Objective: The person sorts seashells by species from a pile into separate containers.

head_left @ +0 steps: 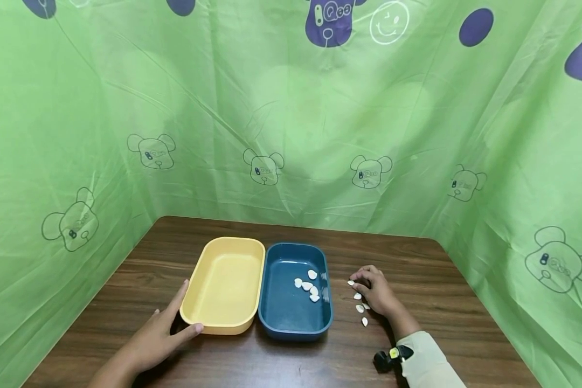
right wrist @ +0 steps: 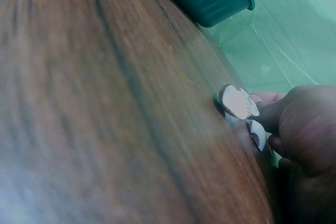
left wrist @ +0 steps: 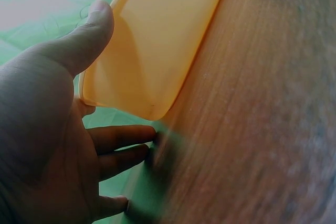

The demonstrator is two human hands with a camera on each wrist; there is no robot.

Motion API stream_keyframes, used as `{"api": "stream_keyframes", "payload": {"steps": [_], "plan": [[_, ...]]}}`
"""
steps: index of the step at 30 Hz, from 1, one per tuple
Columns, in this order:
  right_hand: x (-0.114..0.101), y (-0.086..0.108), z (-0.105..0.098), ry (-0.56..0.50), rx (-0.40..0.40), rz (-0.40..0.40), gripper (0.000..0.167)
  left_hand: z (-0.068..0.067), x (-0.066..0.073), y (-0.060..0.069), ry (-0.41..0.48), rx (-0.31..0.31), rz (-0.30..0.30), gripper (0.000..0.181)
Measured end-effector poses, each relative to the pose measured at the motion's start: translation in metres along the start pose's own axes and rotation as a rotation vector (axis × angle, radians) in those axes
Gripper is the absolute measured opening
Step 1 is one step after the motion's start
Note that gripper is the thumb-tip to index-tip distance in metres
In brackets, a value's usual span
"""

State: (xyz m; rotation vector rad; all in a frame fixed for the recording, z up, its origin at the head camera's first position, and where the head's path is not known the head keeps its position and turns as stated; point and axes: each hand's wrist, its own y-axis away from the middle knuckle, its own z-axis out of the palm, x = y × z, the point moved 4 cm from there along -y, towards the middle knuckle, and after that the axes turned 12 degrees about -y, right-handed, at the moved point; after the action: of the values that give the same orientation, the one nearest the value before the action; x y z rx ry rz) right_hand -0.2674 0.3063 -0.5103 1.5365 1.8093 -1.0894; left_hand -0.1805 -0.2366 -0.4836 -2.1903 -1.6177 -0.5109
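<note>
My left hand (head_left: 157, 337) is spread at the near left corner of a yellow tray (head_left: 190, 318), its thumb on the near rim and its fingers along the left side. To the right of a blue tray (head_left: 291, 330), my right hand (head_left: 379, 295) pinches a small white seashell (head_left: 351, 282) at its thumb and fingertips, low over the table. Several more shells (head_left: 359, 309) lie under and beside that hand. Ribbed shells (right wrist: 256, 134) show close to the fingers in the right wrist view, where the fingertips are partly hidden. Several white shells (head_left: 307, 286) lie inside the blue tray.
The two trays stand side by side on a dark wooden table (head_left: 368, 253). Green curtains (head_left: 320, 118) with printed bear faces hang behind it and at both sides. A small black device (head_left: 393, 357) is strapped at the right wrist, by a pale sleeve (head_left: 429, 358).
</note>
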Motion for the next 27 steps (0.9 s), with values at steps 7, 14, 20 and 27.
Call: {"api": "stream_keyframes", "payload": {"steps": [7,14,20,27], "plan": [[-0.0011,0.0,0.0001,-0.007,0.027,-0.022,0.01,0.0002,-0.0009,-0.0007,-0.007,0.002,0.002,0.111],[0.0,0.0003,-0.0006,-0.009,0.04,-0.01,0.004,0.001,-0.0016,-0.0006,0.004,-0.005,0.001,0.112],[-0.0013,0.0014,-0.0021,-0.058,0.066,0.008,0.005,0.0013,-0.0008,-0.0002,0.007,0.006,0.006,0.111],[-0.0037,0.0005,-0.0051,-0.08,0.077,0.043,0.005,0.0009,0.0,-0.0004,0.011,0.014,0.008,0.111]]}}
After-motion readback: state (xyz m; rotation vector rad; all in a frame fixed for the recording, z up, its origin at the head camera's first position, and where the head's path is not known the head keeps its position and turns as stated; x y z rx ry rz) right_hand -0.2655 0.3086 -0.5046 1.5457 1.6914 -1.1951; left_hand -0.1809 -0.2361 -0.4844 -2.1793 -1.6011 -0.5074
